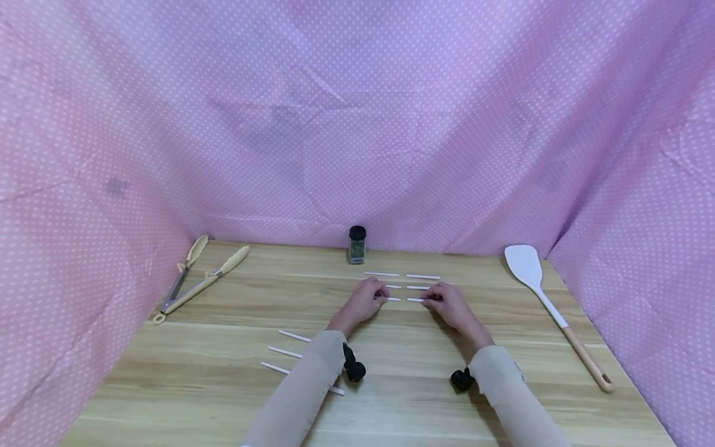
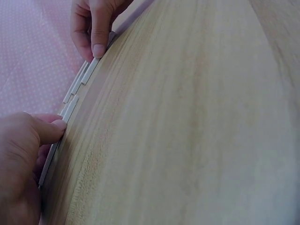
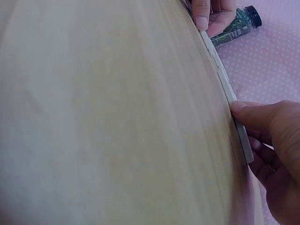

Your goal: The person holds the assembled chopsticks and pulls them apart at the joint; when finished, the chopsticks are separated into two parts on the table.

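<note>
My left hand (image 1: 363, 303) pinches a thin white stick (image 2: 70, 110) between thumb and fingers, low at the tabletop. Opposite it, my right hand (image 1: 452, 305) pinches a similar white stick (image 3: 243, 140). These two lie nearly end to end with a small gap. Just behind them is another pair, the left stick (image 1: 393, 287) and right stick (image 1: 418, 287), partly hidden by the hands. Farther back lie a third left stick (image 1: 382, 274) and right stick (image 1: 422, 277), making two short columns of parallel sticks.
More white sticks (image 1: 285, 352) lie slanted by the left sleeve, partly covered by it. A spice jar (image 1: 357, 246) with black lid stands behind the columns. Spread tongs (image 1: 192, 295) lie far left, a white spatula (image 1: 550, 304) far right. Pink dotted cloth (image 1: 357, 124) encloses the wooden table (image 1: 402, 397).
</note>
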Motion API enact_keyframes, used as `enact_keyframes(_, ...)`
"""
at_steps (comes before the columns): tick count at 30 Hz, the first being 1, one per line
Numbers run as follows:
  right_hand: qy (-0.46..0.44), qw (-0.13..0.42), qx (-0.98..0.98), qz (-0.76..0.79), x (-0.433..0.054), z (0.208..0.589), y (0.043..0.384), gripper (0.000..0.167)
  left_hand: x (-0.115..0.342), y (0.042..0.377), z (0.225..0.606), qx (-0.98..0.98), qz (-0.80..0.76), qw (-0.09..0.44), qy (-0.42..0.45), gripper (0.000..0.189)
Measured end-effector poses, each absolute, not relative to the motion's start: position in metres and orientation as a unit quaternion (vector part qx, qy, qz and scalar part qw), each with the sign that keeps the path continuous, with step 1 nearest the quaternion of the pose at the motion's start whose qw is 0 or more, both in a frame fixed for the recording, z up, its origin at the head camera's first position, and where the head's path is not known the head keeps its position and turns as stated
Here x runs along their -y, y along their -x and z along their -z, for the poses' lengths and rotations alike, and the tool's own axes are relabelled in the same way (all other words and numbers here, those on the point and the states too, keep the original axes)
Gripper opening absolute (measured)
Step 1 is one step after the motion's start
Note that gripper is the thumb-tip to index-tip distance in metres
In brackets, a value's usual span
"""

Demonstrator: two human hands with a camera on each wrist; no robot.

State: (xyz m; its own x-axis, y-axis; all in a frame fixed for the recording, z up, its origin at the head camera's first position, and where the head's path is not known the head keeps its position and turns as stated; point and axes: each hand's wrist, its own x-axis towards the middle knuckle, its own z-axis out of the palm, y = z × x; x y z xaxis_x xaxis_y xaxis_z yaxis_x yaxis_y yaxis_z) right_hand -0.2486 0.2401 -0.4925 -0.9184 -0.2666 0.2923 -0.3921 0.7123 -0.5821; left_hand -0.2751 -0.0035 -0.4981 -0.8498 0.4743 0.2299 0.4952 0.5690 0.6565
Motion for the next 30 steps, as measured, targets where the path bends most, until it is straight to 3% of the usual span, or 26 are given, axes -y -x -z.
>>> enact_keyframes(13, -0.176, 0.09, 0.919, -0.342, -0.228, 0.471, 0.238, 0.012, 0.028, 0.254, 0.479, 0.896, 0.335, 0.051, 0.288, 0.013)
enact_keyframes(25, -0.23, 0.096, 0.894, -0.371, -0.193, 0.444, 0.219, 0.017, 0.096, 0.236, 0.456, 0.899, 0.349, 0.033, 0.261, 0.01)
enact_keyframes(30, -0.251, 0.058, 0.887, -0.382, -0.173, 0.448, 0.208, 0.018, 0.13, 0.229, 0.455, 0.897, 0.367, 0.025, 0.244, 0.008)
